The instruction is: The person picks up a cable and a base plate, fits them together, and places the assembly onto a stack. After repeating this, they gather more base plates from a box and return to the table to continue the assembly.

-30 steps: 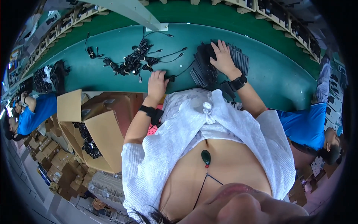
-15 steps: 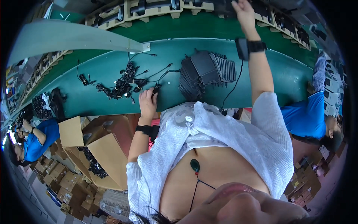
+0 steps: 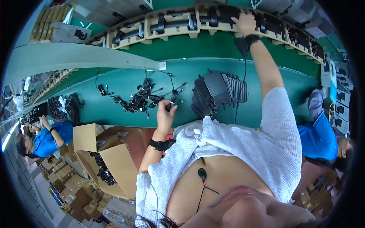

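Note:
My left hand is at the near side of the green bench, thumb and fingers closed around a bundled black cable. A tangle of tied black cables lies just left of it. My right hand reaches far forward, fingers spread over a dark flat piece in a beige tray on the line. Whether it grips that piece's edge is hidden. Between my arms, a pile of flat black cases is stacked on the bench.
A pale metal beam crosses at left above the bench. Beige trays with black devices run along the far side. An open cardboard box of black parts stands near left. People in blue shirts work at left and right.
The view has shifted, showing more of the tray line. My right hand has come down over a tray. My left hand now pinches the cable bundle, which is raised between its fingers.

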A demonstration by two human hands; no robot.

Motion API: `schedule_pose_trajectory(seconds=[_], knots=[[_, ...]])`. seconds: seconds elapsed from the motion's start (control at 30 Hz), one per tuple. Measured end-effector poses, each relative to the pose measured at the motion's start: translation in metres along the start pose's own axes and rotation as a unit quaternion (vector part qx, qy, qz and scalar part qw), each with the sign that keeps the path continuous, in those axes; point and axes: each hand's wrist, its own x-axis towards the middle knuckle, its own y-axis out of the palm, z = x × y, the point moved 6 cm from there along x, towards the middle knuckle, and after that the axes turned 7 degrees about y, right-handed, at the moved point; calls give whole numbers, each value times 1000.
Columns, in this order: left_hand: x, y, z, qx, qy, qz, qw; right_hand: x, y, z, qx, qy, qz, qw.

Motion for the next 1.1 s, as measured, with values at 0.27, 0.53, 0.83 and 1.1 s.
schedule_pose_trajectory(seconds=[0.27, 0.53, 0.83, 1.1], knots=[[26, 15, -38, -138, -2, 146, 980, -181, -181, 167, 462, -429, 249, 735], [43, -2, -69, -376, 20, 138, 916, -244, -203, 189, 354, -343, 519, 698], [50, -43, -37, -221, 42, -88, 970, -244, -177, 170, 509, -163, 535, 654], [30, 18, -84, -528, 37, 259, 808, -238, -204, 191, 766, 12, 508, 393]])
